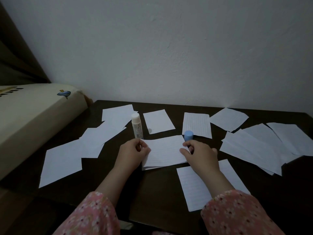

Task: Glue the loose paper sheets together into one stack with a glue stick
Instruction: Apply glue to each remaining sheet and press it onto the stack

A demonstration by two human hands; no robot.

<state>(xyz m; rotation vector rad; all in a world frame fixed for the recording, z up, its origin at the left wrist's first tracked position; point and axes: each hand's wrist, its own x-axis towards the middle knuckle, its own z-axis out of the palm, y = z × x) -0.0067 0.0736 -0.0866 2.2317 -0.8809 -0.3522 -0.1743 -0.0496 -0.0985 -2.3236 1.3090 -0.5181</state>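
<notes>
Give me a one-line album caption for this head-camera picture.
Two hands steady a small paper stack beside an upright glue stick, loose sheets scattered over a dark table.

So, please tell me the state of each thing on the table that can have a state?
Glue stick: upright, uncapped, gripped at its base by the left hand.
Blue cap: off the stick, held in the right hand.
Centre stack: flat, both hands resting on its ends.
Loose sheets: flat, scattered, some overlapping.
</notes>
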